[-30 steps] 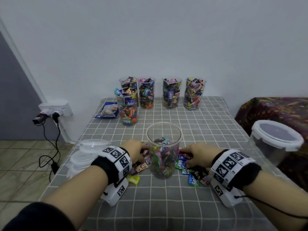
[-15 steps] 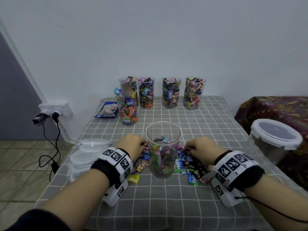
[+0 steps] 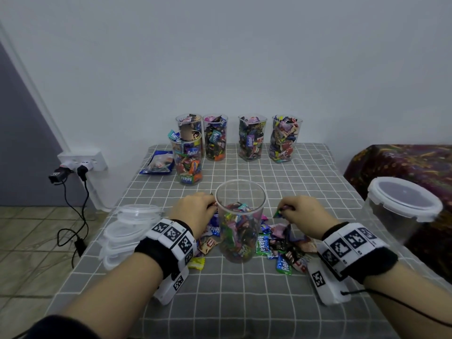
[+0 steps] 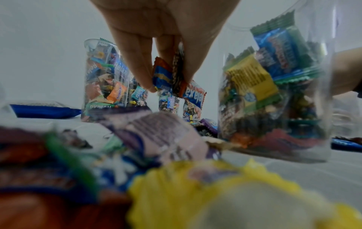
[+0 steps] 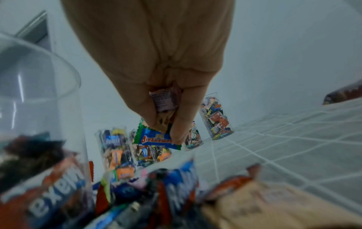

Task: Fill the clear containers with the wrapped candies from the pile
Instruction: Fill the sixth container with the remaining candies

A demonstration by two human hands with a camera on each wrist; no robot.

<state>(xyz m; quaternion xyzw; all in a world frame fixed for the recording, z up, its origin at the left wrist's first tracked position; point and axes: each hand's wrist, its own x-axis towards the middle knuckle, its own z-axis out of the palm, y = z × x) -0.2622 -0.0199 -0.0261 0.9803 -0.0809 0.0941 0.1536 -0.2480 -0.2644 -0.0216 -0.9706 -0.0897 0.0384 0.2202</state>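
Note:
A clear cup [image 3: 241, 211], about half full of wrapped candies, stands mid-table with the candy pile [image 3: 281, 245] spread around its base. My left hand [image 3: 195, 211] hovers just left of the cup's rim and pinches a few candies [image 4: 170, 77]. My right hand [image 3: 300, 211] is raised to the right of the cup, its fingers curled round a bunch of candies [image 5: 162, 124]. Several full cups [image 3: 252, 138] stand along the back edge of the table, one more [image 3: 187, 162] in front of them.
A stack of clear lids [image 3: 129, 228] lies at the table's left edge. A blue packet [image 3: 157, 163] lies near the back left. A lidded plastic tub [image 3: 401, 206] stands at the right. A wall socket with cables [image 3: 80, 165] is on the left.
Both hands have risen from the pile with candies in their fingers, up toward the rim of the middle cup.

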